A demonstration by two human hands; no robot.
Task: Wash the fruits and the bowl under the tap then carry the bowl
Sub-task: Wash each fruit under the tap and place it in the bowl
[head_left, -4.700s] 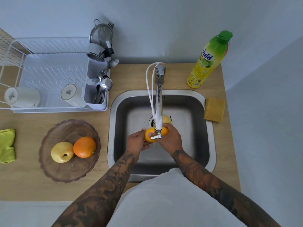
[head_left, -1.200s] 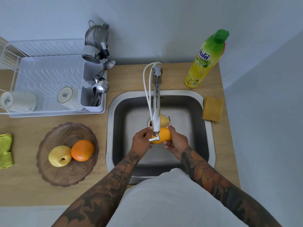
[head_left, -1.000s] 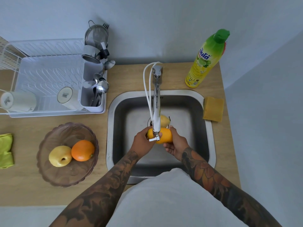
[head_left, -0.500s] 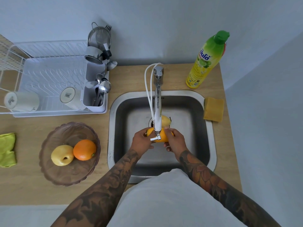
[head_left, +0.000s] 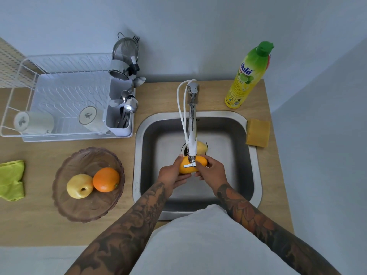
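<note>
Both hands hold one yellow-orange fruit [head_left: 191, 165] over the sink [head_left: 256, 175], right under the end of the tap [head_left: 192, 124]. The left hand [head_left: 172, 175] cups the fruit's left end from below, fingers curled around it. The right hand [head_left: 212, 172] grips the right end, thumb on top and fingers wrapped beneath. The tap's spout partly hides the middle of the fruit; whether water is running cannot be told.

A second, paler yellow fruit [head_left: 201, 147] lies on the sink floor just behind the held one, beside the drain.

The bowl [head_left: 65, 203], brownish and see-through with a scalloped rim, stands on the counter [head_left: 162, 96] left of the sink, near the front edge. In it lie a yellow apple [head_left: 79, 186] and an orange [head_left: 106, 179], touching each other.

At the counter's back left a white rack [head_left: 65, 96] carries two cups lying on their sides and a caddy of cutlery [head_left: 121, 120]. A green cloth [head_left: 12, 180] lies at the left edge. At the back right corner a yellow bottle [head_left: 248, 76] with a green cap stands upright, and a yellow sponge [head_left: 257, 132] rests by the sink's right rim.
</note>
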